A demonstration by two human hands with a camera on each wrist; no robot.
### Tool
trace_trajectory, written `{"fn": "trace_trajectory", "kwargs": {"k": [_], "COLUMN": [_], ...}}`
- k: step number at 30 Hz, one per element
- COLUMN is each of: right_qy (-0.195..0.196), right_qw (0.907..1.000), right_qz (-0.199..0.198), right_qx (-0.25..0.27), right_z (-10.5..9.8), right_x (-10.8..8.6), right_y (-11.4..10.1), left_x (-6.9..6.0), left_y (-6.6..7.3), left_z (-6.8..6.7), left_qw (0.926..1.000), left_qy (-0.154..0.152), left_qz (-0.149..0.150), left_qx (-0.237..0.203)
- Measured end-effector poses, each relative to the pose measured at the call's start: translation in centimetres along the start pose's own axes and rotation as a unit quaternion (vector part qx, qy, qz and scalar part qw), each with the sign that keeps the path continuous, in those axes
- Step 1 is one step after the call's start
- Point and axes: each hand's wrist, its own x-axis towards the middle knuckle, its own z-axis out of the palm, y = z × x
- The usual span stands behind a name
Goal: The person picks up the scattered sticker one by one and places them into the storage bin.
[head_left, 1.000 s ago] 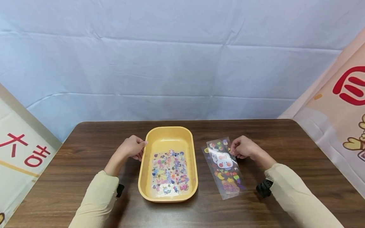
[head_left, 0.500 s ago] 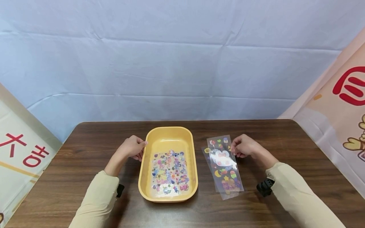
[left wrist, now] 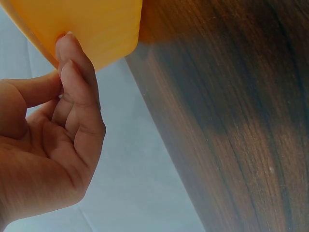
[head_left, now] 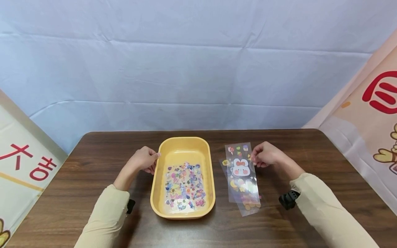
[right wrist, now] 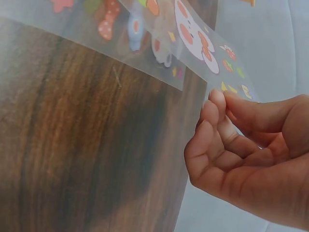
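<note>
A yellow rectangular tray (head_left: 211,179) with rounded corners stands mid-table, clear sticker sheets (head_left: 186,187) with many small colourful figures lying in it. My left hand (head_left: 143,159) pinches the tray's left rim between thumb and fingers, which the left wrist view shows up close on the tray's wall (left wrist: 104,29). Right of the tray, my right hand (head_left: 267,155) pinches the edge of a clear sticker sheet (head_left: 240,169) with a white bunny face. In the right wrist view the thumb and fingertips meet on that sheet's edge. Another clear sticker sheet (head_left: 245,210) lies partly beneath it, turned at an angle.
A dark wood-grain table (head_left: 102,162) carries everything, its far edge against a pale blue cloth backdrop (head_left: 186,69). Printed banners hang at the left (head_left: 21,172) and right (head_left: 372,113). Each wrist wears a black band (head_left: 288,199).
The bunny sticker sheet has shifted away from me and turned more upright, lifting off the sheet beneath. My right hand has moved slightly up with it. The left hand and tray stay put.
</note>
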Motion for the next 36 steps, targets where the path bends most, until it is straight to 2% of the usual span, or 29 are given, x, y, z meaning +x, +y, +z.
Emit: {"fn": "trace_trajectory", "kwargs": {"k": [13,18,36], "right_qy": [0.015,0.019,0.031], "right_qw": [0.9994,0.9992,0.9972], "right_qz": [-0.029,-0.028,-0.064], "right_qx": [0.01,0.023,0.023], "right_z": [-0.6,-0.8,-2.0], "right_x": [-0.6,-0.8,-1.4], "right_y": [-1.5,-2.0,-3.6], "left_x": [-0.1,-0.2,-0.4], "left_y": [0.1,0.1,0.2], "left_z": [0.0,0.0,0.1], "left_qw": [1.0,1.0,1.0], "left_qy": [0.001,0.002,0.001], "left_qz": [-0.004,-0.003,-0.005], "left_qx": [0.001,0.001,-0.007]}}
